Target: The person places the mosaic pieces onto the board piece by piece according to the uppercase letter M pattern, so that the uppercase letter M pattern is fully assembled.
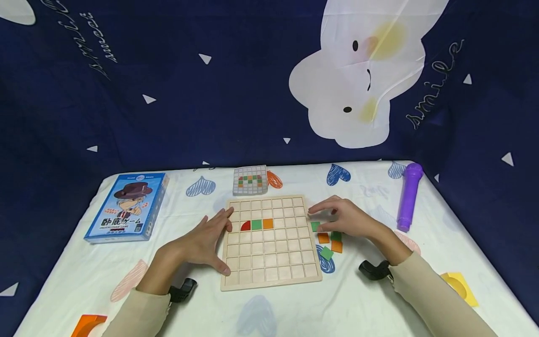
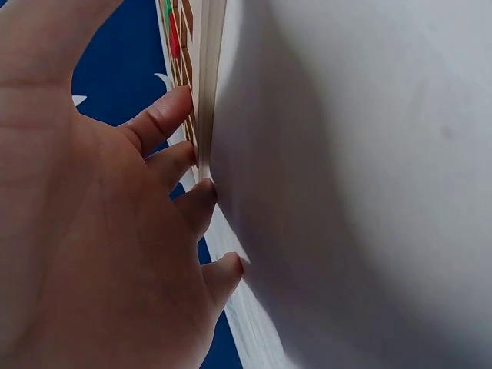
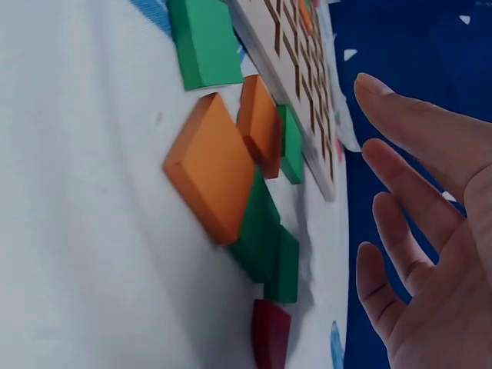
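Note:
A wooden grid board [image 1: 275,260] lies flat in the middle of the table. A red tile with a curved edge [image 1: 246,226], a green tile [image 1: 257,224] and an orange tile [image 1: 268,223] sit side by side in its upper left cells. My left hand [image 1: 198,244] spreads along the board's left side, thumb and fingertips at the edge. Beyond the right edge, my right hand [image 1: 349,219] hovers over loose tiles, fingers apart and nothing between them. Among these are a green tile [image 1: 327,253], an orange tile [image 3: 211,173] and a dark red one [image 3: 270,334].
A small pattern card [image 1: 250,188] lies behind the board. To the left is a blue game box [image 1: 126,208]; at the far right, a purple cylinder [image 1: 410,196]. A yellow block [image 1: 465,288] and an orange curved block [image 1: 87,324] lie near the front corners.

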Motion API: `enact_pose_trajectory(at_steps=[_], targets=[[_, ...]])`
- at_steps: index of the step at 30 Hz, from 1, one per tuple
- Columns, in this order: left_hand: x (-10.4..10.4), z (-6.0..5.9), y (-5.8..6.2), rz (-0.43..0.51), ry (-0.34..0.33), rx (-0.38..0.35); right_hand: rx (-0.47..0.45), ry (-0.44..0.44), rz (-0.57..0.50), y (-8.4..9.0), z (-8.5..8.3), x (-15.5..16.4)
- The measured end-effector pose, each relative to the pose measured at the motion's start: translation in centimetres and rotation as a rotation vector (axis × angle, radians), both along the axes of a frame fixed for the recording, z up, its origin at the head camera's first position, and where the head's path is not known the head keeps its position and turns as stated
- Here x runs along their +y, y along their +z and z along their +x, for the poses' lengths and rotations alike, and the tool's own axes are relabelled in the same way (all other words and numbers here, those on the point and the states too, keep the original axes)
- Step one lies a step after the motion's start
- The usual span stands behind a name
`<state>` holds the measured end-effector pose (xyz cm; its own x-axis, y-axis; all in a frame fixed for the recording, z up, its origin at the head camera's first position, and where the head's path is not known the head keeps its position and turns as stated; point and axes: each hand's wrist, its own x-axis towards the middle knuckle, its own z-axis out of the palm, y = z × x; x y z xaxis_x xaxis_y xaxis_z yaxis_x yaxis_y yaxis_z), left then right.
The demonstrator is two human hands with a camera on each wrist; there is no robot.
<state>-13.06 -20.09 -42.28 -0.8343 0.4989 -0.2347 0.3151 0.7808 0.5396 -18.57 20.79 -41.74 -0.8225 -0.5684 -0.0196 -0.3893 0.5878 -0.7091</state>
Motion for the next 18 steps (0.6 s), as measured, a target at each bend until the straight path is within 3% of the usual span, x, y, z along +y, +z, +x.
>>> enact_pose_trajectory(at_steps=[18], targets=[[0.1,0.0,0.0,0.001,0.011,-0.011,-0.064,-0.015,0.040,-1.7,0.7,0.8]])
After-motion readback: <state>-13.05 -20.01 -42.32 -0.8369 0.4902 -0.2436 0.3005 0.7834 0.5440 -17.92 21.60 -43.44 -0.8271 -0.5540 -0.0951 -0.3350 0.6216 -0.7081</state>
